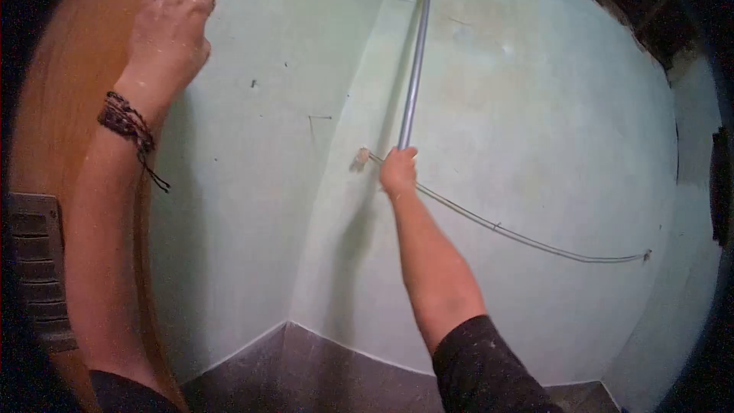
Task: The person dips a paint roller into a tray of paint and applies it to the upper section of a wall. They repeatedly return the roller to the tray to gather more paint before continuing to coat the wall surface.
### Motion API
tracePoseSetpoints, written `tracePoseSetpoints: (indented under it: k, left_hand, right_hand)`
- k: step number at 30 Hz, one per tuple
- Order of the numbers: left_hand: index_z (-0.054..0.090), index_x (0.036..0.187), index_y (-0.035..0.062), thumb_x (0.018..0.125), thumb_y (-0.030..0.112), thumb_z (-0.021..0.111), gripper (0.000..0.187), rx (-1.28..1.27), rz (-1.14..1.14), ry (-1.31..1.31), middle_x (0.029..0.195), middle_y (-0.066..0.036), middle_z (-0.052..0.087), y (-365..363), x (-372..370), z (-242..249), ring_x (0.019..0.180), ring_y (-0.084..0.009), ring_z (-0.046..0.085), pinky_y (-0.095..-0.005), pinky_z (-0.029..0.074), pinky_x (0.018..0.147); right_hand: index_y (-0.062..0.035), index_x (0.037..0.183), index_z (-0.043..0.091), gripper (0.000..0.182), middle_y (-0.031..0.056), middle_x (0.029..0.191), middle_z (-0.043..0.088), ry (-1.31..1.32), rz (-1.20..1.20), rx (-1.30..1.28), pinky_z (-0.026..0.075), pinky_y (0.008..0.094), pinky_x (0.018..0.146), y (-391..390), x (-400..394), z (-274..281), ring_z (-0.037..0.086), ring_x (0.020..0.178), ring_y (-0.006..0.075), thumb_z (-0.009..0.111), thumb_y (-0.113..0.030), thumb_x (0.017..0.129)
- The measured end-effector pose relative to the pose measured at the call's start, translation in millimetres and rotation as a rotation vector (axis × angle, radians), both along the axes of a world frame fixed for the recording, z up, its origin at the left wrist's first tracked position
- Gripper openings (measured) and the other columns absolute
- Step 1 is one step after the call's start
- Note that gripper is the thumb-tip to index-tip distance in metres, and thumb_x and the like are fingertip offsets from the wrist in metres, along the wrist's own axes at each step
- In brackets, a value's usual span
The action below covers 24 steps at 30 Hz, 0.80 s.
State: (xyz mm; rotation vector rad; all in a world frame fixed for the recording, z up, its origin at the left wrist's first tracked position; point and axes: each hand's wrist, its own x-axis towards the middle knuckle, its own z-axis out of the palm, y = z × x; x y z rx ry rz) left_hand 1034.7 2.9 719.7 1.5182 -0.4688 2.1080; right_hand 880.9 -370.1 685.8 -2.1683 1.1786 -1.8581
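Note:
My right hand is closed round the lower end of a long grey pole, which reaches up along the pale green wall. A yellowish fitting sits at the pole's top, and part of a green thing shows above it at the frame's edge. My left hand, with a dark braided bracelet at the wrist, is raised at the upper left. Its fingers are bent over the top edge of a brown wooden panel.
A thin cord sags across the wall from a peg to a nail at the right. A slatted grey vent is on the wooden panel. The wall corner lies left of the pole, above a dark lower band.

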Motion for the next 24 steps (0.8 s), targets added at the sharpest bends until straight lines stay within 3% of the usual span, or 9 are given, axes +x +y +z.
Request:
tracePoseSetpoints:
  k: [2,4,10,14,15,19,21,23,24]
  left_hand:
    - [0.047,0.119,0.0045,0.062,0.000,0.064,0.060,0.001,0.014,0.009,0.128,-0.014,0.046,-1,-3,-4,0.128,-0.0289,0.036,-0.0412,0.026,0.108]
    - [0.047,0.120,0.0041,0.062,-0.001,0.064,0.061,0.047,0.019,0.087,0.129,-0.014,0.046,5,-10,-4,0.129,-0.0286,0.035,-0.0409,0.026,0.108]
    - [0.045,0.124,0.0043,0.062,-0.001,0.063,0.065,0.033,0.085,0.120,0.133,-0.014,0.043,2,-12,-5,0.131,-0.0272,0.033,-0.0409,0.024,0.110]
    - [0.043,0.128,0.0049,0.062,-0.001,0.063,0.070,0.054,0.119,0.158,0.135,-0.014,0.042,6,-13,-6,0.132,-0.0268,0.032,-0.0405,0.021,0.112]
    - [0.044,0.127,0.0057,0.065,0.000,0.063,0.066,0.036,0.153,0.143,0.135,-0.012,0.042,5,-13,-8,0.132,-0.0246,0.032,-0.0388,0.020,0.113]
    - [0.045,0.128,0.0062,0.068,0.001,0.061,0.062,-0.076,0.218,0.129,0.141,-0.010,0.037,-18,-25,-22,0.133,-0.0227,0.029,-0.0396,0.016,0.114]
    - [0.046,0.128,0.0050,0.069,0.005,0.062,0.061,-0.075,0.089,0.129,0.144,-0.012,0.032,-52,-63,-56,0.135,-0.0274,0.026,-0.0456,0.014,0.113]
    - [0.048,0.126,0.0043,0.069,0.011,0.063,0.059,0.066,-0.186,0.139,0.144,-0.015,0.030,-110,-87,-101,0.134,-0.0341,0.025,-0.0509,0.014,0.111]
    - [0.051,0.122,0.0036,0.069,0.016,0.064,0.056,0.176,-0.435,0.199,0.142,-0.020,0.032,-140,-102,-126,0.132,-0.0377,0.028,-0.0527,0.016,0.110]
  right_hand:
    - [0.0048,0.107,0.034,0.034,0.0296,0.099,0.059,0.021,-0.015,0.027,0.047,0.0490,0.083,8,-7,-29,0.059,0.096,0.0428,0.039,-0.027,0.095]
    - [0.0055,0.108,0.034,0.035,0.0285,0.101,0.059,0.041,-0.029,0.072,0.046,0.0492,0.084,0,1,-23,0.058,0.096,0.0433,0.039,-0.027,0.095]
    - [0.0041,0.111,0.039,0.036,0.0252,0.108,0.059,-0.049,0.026,-0.070,0.046,0.0464,0.088,-4,-25,119,0.058,0.101,0.0400,0.041,-0.025,0.091]
    - [0.0028,0.113,0.041,0.034,0.0247,0.110,0.058,-0.033,0.012,0.000,0.046,0.0461,0.089,-25,-34,166,0.057,0.102,0.0401,0.040,-0.023,0.090]
    - [0.0021,0.112,0.041,0.034,0.0251,0.111,0.058,-0.061,0.035,-0.089,0.046,0.0475,0.088,-30,-37,153,0.057,0.103,0.0408,0.040,-0.024,0.091]
    - [0.0055,0.115,0.035,0.042,0.0289,0.105,0.058,-0.024,0.082,-0.011,0.043,0.0511,0.088,-55,-43,52,0.056,0.100,0.0440,0.038,-0.030,0.094]
    - [0.0064,0.118,0.033,0.046,0.0294,0.101,0.059,0.050,0.002,0.001,0.045,0.0524,0.083,-58,-50,-17,0.057,0.094,0.0454,0.037,-0.033,0.095]
    - [0.0066,0.116,0.034,0.047,0.0297,0.095,0.060,0.052,0.045,0.091,0.045,0.0538,0.080,-57,-66,-81,0.058,0.089,0.0466,0.038,-0.036,0.095]
    - [0.0058,0.116,0.035,0.047,0.0298,0.092,0.061,0.064,0.036,0.127,0.045,0.0539,0.078,-52,-75,-110,0.058,0.087,0.0468,0.038,-0.036,0.095]
